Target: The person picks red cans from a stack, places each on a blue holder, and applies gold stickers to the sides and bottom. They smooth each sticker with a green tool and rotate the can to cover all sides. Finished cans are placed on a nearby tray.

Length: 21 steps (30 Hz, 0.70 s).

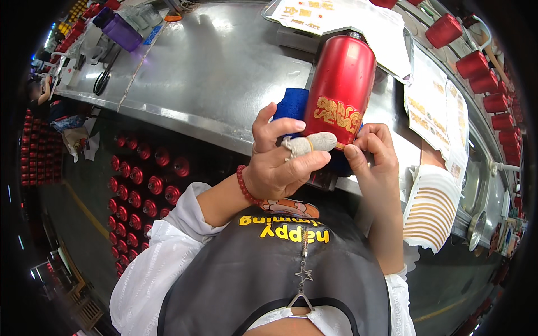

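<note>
A shiny red metal bottle lies on blue padding on the bench, its base toward me. An ornate gold decal runs around it near the base, and a thin gold strip shows at the base edge. My left hand is closed against the bottle's near left side; one finger in a pale cloth wrap presses by the base, with the thumb below it. At the base's right edge, my right hand has thumb and bent fingers closed on the bottle. Its fingertips are partly hidden.
Decal sheets and a white ribbed tray lie at right. A purple bottle and black scissors sit far left on the metal bench. Several red bottles stand below left; red containers line the far right.
</note>
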Available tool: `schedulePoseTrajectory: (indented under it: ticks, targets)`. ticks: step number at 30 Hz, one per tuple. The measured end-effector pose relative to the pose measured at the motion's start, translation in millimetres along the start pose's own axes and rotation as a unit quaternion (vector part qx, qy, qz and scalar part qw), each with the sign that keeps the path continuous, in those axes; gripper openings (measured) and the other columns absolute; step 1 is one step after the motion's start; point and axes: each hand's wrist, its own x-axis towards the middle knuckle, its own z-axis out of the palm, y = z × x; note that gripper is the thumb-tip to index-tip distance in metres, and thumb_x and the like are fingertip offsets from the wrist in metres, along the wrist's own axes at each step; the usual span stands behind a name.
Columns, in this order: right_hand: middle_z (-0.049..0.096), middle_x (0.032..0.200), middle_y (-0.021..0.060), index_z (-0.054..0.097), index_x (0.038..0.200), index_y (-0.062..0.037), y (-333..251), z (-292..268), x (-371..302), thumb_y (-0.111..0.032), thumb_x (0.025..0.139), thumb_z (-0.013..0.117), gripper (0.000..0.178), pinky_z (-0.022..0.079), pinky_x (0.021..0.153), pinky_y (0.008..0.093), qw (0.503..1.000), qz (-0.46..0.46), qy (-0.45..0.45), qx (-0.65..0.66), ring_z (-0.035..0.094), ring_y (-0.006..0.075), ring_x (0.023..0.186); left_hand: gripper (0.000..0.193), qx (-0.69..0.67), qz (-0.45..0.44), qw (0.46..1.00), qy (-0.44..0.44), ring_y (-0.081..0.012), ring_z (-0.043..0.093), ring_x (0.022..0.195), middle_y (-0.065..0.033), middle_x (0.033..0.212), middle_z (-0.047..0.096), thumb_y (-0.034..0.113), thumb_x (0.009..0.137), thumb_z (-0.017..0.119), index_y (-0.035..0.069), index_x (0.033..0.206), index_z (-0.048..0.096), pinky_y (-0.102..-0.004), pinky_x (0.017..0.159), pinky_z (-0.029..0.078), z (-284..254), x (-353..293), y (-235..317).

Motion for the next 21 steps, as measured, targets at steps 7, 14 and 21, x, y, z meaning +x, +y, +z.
schedulePoseTrajectory:
  ticks: [7,14,21]
  targets:
    - [0.052,0.099,0.013,0.06,0.087,0.0018,8,-11,6,-0.012,0.095,0.065,0.016,0.045,0.084,0.0347,0.995,0.028,-0.076,0.051,0.052,0.0268,0.096,0.022,0.063,0.087,0.994,-0.019,-0.0131,0.053,0.115,0.0135,0.104,0.071,0.02,0.083,0.077,0.029,0.103,0.072,-0.049,0.122,0.023,-7,-6,-24]
    - [0.05,0.099,0.0112,0.058,0.087,0.0024,26,-20,2,-0.016,0.101,0.058,0.023,0.044,0.085,0.0329,0.985,0.064,-0.101,0.126,0.051,0.0241,0.095,0.029,0.096,0.201,0.972,-0.08,-0.0136,0.053,0.116,0.0103,0.106,0.069,0.018,0.08,0.077,0.028,0.107,0.072,-0.0512,0.122,0.021,-14,19,-29]
    - [0.05,0.101,0.0103,0.057,0.087,0.0002,30,-22,3,-0.021,0.096,0.067,0.025,0.045,0.085,0.0319,0.992,0.017,-0.101,0.071,0.051,0.0231,0.095,0.025,0.019,0.152,0.974,-0.164,-0.0253,0.05,0.125,-0.0044,0.126,0.064,0.018,0.087,0.07,0.02,0.113,0.066,-0.0549,0.12,0.026,0,36,-30]
